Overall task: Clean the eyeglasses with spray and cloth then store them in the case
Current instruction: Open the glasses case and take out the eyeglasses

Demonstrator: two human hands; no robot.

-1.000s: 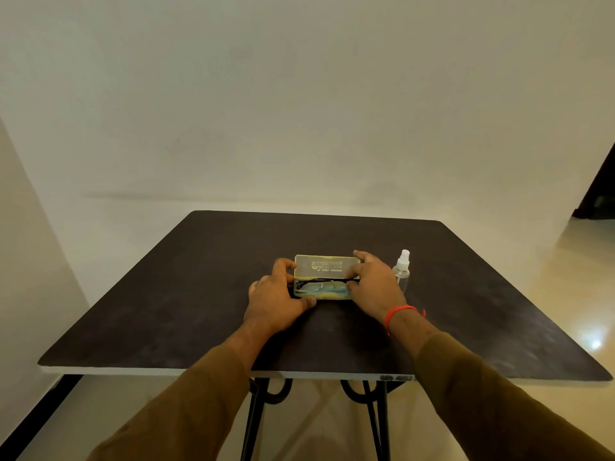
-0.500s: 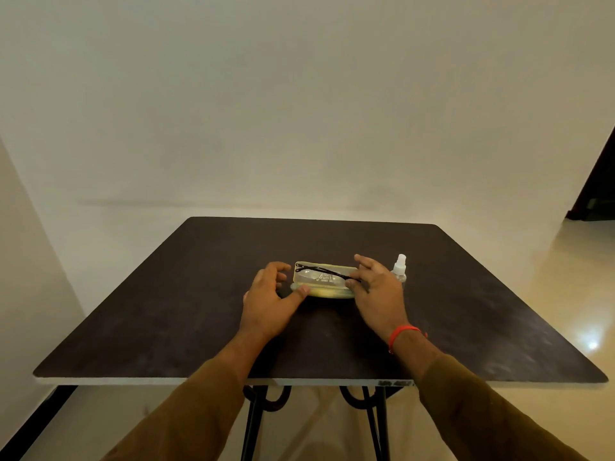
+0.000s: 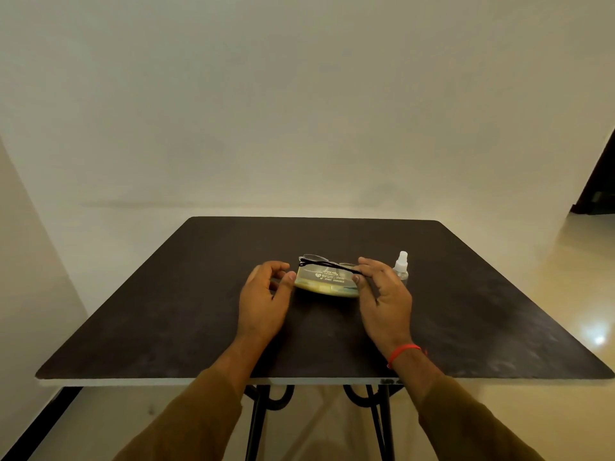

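From the head camera we see a dark surface (image 3: 166,311) filling the middle of the frame. At its centre lies the open case (image 3: 327,281). Our right hand (image 3: 382,296) pinches the eyeglasses (image 3: 324,263) by one temple just above it. Our left hand (image 3: 264,296) is loose and empty, its thumb touching the case's left end. The spray bottle (image 3: 401,266) stands right of centre.

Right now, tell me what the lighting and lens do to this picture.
Head view: dim, warm light; one bright glare spot on the glossy floor at right. Wide-angle bend curves the table edges and walls. The print on the case is too small to read; the eyeglasses frame shows thin but distinct.
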